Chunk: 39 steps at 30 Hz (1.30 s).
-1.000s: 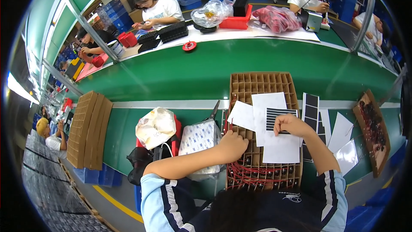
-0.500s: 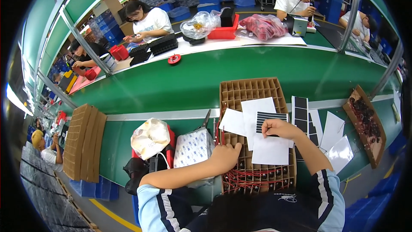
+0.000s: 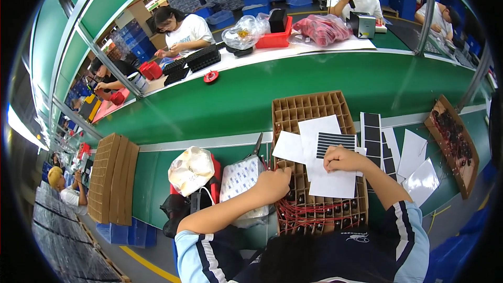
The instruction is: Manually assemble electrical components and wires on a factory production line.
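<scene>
A cardboard tray with many small compartments [image 3: 308, 102] lies in front of me. Its near compartments hold black parts with red wires [image 3: 301, 212]. White sheets [image 3: 330, 184] lie loosely across its middle, and on top is a sheet of black strips [image 3: 335, 140]. My right hand [image 3: 343, 159] rests at the lower edge of that striped sheet, fingers bent and pinched together; whatever is between them is hidden. At the tray's left side, my left hand [image 3: 274, 184] is closed beside a bit of red wire. I cannot make out what it grips.
Left of the tray lie a white printed packet [image 3: 238, 178], scissors [image 3: 257, 144] and a red bin [image 3: 216, 178] with a crumpled white bag. Stacked cardboard trays [image 3: 112, 178] stand far left. Right are black label strips [image 3: 372, 136], white sheets, and a box of black parts [image 3: 455, 141]. Co-workers sit opposite.
My left hand has closed up and turned, with less red wire showing above it. My right hand stays at the striped sheet, its fingers slightly lower. The whole view has shifted a little.
</scene>
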Available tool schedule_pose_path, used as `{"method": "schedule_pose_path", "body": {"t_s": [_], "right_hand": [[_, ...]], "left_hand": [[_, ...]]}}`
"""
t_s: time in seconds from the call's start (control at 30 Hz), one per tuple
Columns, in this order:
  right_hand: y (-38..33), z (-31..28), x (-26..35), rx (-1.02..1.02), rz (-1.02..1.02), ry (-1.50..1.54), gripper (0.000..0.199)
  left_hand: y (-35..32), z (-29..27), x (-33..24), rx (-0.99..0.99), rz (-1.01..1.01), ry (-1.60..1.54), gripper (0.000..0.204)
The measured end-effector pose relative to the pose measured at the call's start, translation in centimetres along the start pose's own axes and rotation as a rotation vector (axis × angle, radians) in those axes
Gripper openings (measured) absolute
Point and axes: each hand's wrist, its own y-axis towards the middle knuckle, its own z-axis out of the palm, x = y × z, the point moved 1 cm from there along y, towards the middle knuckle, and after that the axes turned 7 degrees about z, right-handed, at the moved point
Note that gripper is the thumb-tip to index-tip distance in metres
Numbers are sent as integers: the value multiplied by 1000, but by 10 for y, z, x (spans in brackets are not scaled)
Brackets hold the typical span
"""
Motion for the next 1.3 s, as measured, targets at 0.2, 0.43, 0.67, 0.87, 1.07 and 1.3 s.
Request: {"method": "schedule_pose_path", "body": {"t_s": [0.2, 0.43, 0.67, 0.87, 1.07, 1.3], "right_hand": [[3, 7, 3, -108, -217, -128, 13], [9, 17, -4, -73, -346, -232, 9], [10, 17, 0, 48, -331, -193, 9], [8, 15, 1, -6, -333, -134, 8], [9, 6, -12, 71, -427, 208, 20], [1, 9, -15, -136, -295, 571, 21]], "left_hand": [[3, -21, 3, -228, 70, -83, 17], [54, -34, 11, -384, 137, -931, 15], [114, 15, 6, -62, -201, -1585, 11], [127, 33, 9, -412, -71, -897, 32], [128, 30, -1, -377, -11, -913, 43], [128, 34, 0, -433, -61, -869, 39]]}}
